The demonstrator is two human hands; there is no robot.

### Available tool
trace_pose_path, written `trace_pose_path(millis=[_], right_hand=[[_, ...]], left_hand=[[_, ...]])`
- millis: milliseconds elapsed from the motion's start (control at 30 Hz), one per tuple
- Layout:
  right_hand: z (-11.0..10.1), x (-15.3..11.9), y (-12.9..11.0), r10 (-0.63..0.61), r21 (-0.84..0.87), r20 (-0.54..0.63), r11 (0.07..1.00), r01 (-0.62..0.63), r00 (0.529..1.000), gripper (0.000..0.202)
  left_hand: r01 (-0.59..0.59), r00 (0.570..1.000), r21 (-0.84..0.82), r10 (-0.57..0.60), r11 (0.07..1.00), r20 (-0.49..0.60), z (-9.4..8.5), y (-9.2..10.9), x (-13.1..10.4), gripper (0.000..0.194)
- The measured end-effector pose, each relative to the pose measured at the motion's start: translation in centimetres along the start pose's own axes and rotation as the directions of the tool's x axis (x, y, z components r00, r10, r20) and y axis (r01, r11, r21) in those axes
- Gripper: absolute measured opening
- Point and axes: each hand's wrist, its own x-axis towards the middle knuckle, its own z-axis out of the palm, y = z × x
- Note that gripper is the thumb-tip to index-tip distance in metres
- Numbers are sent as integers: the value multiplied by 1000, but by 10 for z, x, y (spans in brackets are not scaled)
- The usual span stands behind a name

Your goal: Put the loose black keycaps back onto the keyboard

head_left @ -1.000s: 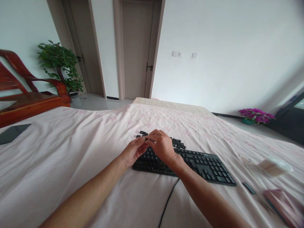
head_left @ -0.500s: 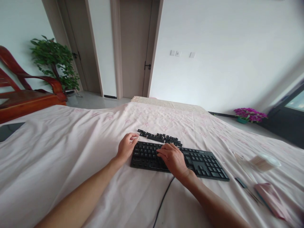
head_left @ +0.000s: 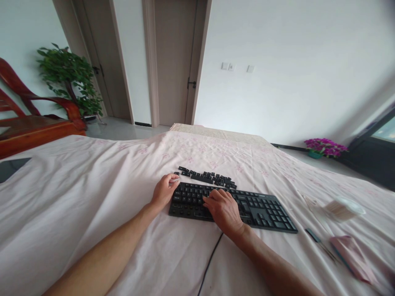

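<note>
A black keyboard (head_left: 261, 213) lies on the pale pink cloth, with some key positions bare along its near left side. Several loose black keycaps (head_left: 202, 177) form uneven rows just beyond it. At the keyboard's upper left corner is my left hand (head_left: 164, 190), its fingers pinched on a small whitish thing too small to name. My right hand (head_left: 224, 209) rests over the middle of the keyboard, fingers bent and pressed together, fingertips on the keys. Whatever those fingertips may hold is hidden.
On the cloth (head_left: 123, 230) at the right lie a clear tub of cotton swabs (head_left: 345, 209), tweezers (head_left: 326, 251), a dark-handled tool (head_left: 312, 235) and a folded pink cloth (head_left: 352, 257). A cable (head_left: 210, 263) runs toward me. A dark flat object (head_left: 14, 168) lies far left.
My right hand has shifted slightly, with its fingers still on the keys. A whitish thing now shows at my left fingertips. The view has moved very little.
</note>
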Motion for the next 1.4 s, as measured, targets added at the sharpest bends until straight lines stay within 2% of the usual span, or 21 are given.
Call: trace_pose_path(millis=[567, 867, 1033, 1133, 1200, 1300, 1400], right_hand=[[1, -1, -9, -96, -139, 59, 985, 103, 994, 9], [-4, -12, -21, -100, -215, 105, 969, 121, 989, 40], [-8, -12, -19, -104, -178, 127, 976, 126, 986, 43], [-15, 1, -5, -70, -60, 161, 995, 81, 984, 32], [-16, 18, 10, -10, 25, 139, 1000, 7, 990, 30], [-7, 52, 38, 145, 79, 75, 985, -151, 987, 31], [9, 88, 60, 275, 44, 93, 959, -280, 957, 24]], left_hand=[[-6, 1000, 15, 6, 1000, 23, 2, 2, -2, 24], [-20, 999, -20, 20, 1000, 30, 4, -1, -2, 24], [-10, 1000, -35, 11, 999, 24, 4, -1, -3, 24], [6, 1000, -39, -5, 999, 22, 4, 1, -3, 24], [15, 1000, -29, -14, 999, 26, 3, 3, -3, 25], [26, 999, -8, -25, 1000, 37, 1, 6, -3, 26], [31, 999, -6, -31, 999, 39, 0, 9, -4, 26]])
